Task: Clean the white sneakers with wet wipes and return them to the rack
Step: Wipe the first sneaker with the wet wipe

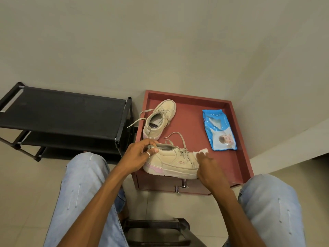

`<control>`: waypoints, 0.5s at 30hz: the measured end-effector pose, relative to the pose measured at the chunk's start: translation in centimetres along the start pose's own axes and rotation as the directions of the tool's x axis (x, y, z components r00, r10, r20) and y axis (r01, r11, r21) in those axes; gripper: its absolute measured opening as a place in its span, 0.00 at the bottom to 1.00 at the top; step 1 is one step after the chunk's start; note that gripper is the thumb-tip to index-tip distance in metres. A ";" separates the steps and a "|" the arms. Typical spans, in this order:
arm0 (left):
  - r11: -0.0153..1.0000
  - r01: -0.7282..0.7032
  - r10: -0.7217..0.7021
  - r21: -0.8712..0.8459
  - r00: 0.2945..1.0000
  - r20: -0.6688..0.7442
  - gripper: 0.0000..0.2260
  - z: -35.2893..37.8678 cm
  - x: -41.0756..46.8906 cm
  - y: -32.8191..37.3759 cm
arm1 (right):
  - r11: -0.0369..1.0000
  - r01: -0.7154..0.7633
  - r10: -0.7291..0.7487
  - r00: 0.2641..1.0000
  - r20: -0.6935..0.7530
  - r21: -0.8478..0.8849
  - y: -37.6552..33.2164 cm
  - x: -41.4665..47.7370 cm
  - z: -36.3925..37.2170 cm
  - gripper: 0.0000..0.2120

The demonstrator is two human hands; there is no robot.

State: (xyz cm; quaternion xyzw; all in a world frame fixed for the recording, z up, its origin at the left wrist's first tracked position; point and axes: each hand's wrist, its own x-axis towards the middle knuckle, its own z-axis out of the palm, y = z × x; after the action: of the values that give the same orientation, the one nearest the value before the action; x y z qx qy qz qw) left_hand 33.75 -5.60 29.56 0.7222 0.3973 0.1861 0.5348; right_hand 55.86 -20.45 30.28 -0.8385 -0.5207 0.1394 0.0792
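Observation:
A cream sneaker with a pink heel stripe stands side-on at the front of a low red table. My left hand grips its heel collar. My right hand covers the toe and holds a white wet wipe against it; only the wipe's top edge shows. The second sneaker stands behind, toe pointing away, laces trailing left. The black shoe rack stands to the left, its top shelf bare.
A blue wet-wipe pack lies on the table's right side. The table has a raised rim and drawer knobs at its front. My knees in light jeans flank the table. A dark stool is beneath me. Walls stand close behind.

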 end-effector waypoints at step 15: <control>0.999 0.009 -0.008 0.045 1.000 -0.020 0.02 0.1 0.2 -0.3 | 0.996 -0.019 0.020 1.000 0.009 -0.086 0.2 -0.4 -0.3 0.23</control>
State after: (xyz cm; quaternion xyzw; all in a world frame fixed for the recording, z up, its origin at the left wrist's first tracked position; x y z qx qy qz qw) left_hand 33.84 -5.42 29.22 0.7304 0.4097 0.1821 0.5152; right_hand 55.97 -20.93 30.59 -0.8456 -0.5183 0.1218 0.0391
